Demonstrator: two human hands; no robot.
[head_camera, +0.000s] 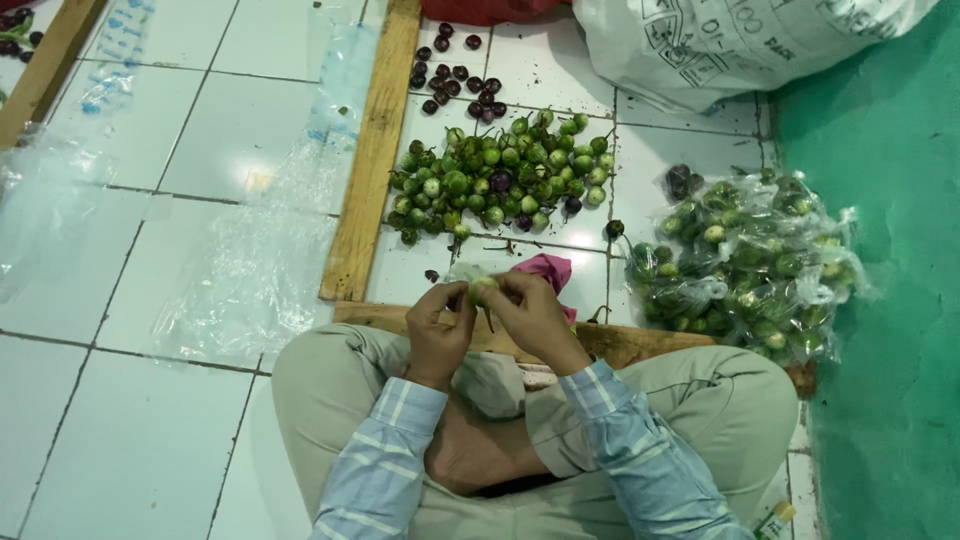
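A: Where is the thing in hand?

B: A small round green eggplant (483, 289) sits between both hands, raised over the lap, just above the near wooden plank (640, 343) on the white tiled floor (150, 420). Left hand (438, 332) pinches it from the left, right hand (532, 318) from the right; fingers of both narrowly closed on it. Thumbs meet at the fruit.

A: Which hand is nearer? Long axis?

B: Both touch it; neither leads. It looks near-round, so no clear axis. A thin dark stem seems to hang down from it.

A: And the surroundings?

B: Loose pile of small green eggplants (500, 170) lies straight ahead, beyond the fingers, toward the far edge of the floor. Dark purple round ones (455, 75) past that. Clear plastic bags filled with green eggplants (750, 270) off to the right, by the green wall (890, 300). Pink cloth (548, 270) just behind the hands.

A: Hard to make out?

B: Most of the held fruit is covered by fingers. A clear film near it (465, 272), perhaps a bag, is uncertain. White sack (740, 40) cut off at the top edge.
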